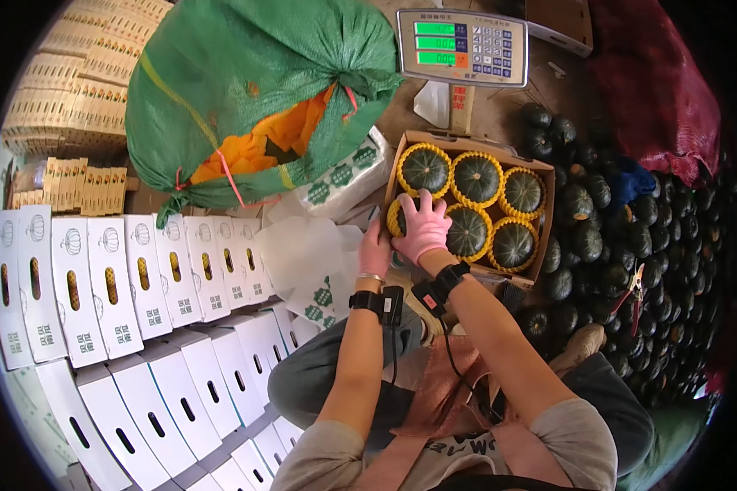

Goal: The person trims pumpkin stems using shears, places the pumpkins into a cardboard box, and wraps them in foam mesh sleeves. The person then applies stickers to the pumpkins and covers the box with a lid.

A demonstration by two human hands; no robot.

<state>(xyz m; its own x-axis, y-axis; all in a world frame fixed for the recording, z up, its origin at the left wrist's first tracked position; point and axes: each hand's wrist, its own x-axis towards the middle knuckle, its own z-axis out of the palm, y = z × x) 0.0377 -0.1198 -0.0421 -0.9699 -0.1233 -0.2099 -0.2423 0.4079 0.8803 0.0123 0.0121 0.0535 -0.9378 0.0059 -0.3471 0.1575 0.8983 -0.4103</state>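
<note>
A cardboard box [543,260] holds several dark green pumpkins, each in a yellow foam net, in two rows. My right hand [425,227], in a pink glove, lies over the pumpkin [395,218] at the box's near left corner, fingers spread on its top. Beside it, my left hand [374,250], also gloved in pink, is at the box's left edge; its fingers are partly hidden, so its grip is unclear. Behind the box stands a scale display [462,47] with green screens.
White boxes [123,278] with handle slots stand in rows at left. A green sack [221,82] of orange foam nets lies upper left. Loose pumpkins [647,237] cover the floor at right, with red-handled pliers [635,293] on them. A red sack [659,90] is upper right.
</note>
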